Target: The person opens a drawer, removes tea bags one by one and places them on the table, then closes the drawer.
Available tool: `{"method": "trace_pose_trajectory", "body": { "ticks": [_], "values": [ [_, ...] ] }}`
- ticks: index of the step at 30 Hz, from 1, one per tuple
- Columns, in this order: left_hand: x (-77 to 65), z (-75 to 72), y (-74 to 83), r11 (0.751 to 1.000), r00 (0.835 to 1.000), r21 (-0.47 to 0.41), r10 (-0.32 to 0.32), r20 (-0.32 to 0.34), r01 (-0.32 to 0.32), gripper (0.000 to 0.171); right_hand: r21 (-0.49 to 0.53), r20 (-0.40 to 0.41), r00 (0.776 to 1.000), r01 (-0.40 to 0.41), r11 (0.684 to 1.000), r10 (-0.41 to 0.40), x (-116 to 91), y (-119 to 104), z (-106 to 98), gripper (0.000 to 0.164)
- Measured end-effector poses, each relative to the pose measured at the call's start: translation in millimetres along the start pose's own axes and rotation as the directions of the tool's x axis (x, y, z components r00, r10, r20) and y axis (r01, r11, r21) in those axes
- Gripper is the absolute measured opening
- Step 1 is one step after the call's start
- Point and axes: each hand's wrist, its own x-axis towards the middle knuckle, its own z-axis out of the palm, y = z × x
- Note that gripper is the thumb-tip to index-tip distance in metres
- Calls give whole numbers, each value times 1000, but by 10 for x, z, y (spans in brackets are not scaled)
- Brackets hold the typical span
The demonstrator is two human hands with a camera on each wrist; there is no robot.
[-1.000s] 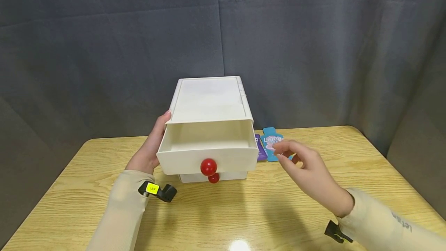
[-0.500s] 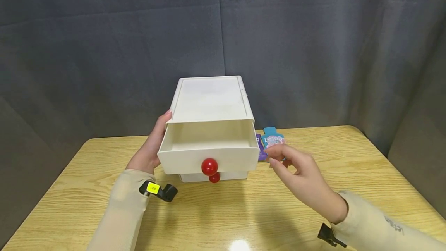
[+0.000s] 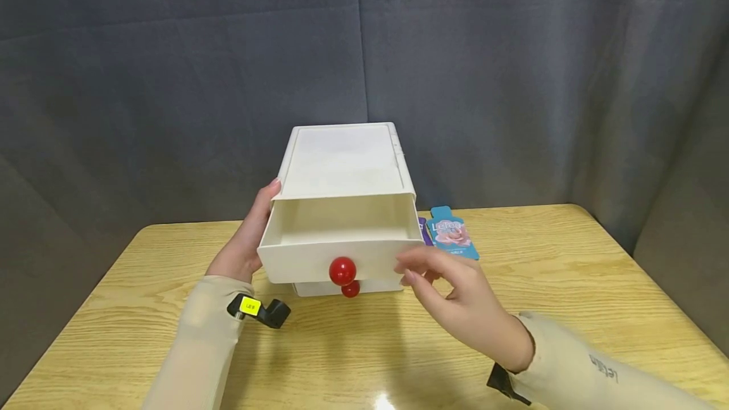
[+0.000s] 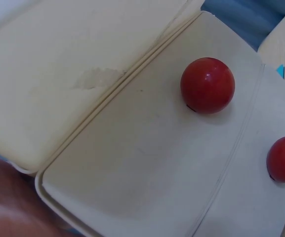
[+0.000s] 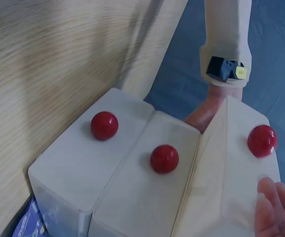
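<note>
Cream fabric is forming the sleeve (image 3: 193, 347) at the far left, and on its cuff we are seeing a black plastic wrist camera (image 3: 273, 314) bearing a yellow label (image 3: 250, 306). The left hand (image 3: 246, 233) is pressing along the left side of the white plastic cabinet (image 3: 344, 160), its fingers mostly hidden, so we are not able to tell whether they are lying straight or bent. The cabinet is standing on the pale wood-grain table (image 3: 114, 309) before a dark grey curtain (image 3: 484, 81). We are viewing its top drawer (image 3: 296, 264) pulled out, with a round, shiny red knob (image 3: 342, 271); the middle drawer (image 5: 147, 197) and bottom drawer (image 5: 83, 163) are sitting closed beneath. Next, a purple packet (image 3: 424, 231) is showing partly behind the drawer, and a teal packet printed with a pink flower (image 3: 452, 236) is lying just beside it. Nearer us, the right hand (image 3: 464, 305) is hovering by the drawer front's right end, fingers loosely bent, thumb apart, gripping nothing; we are not managing to tell whether its fingertips are touching.
</note>
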Motion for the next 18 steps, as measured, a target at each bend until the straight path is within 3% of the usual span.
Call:
{"method": "trace_pose_trajectory", "body": {
  "ticks": [3, 10, 18],
  "values": [
    [-2, 10, 0, 1000, 1000, -9, -2, 10, 2, 83, -9, 27, 1000, -8, 1000, 8, 6, -7, 59, 29],
    [-3, 30, 6, 1000, 1000, -3, -5, -2, 5, 81, -52, 78, 990, -115, 992, 119, -10, -43, 166, 29],
    [-1, 38, 1, 1000, 1000, -4, 6, 6, -6, 80, -81, 112, 991, -65, 995, 74, 25, -41, 286, 32]
  ]
}}
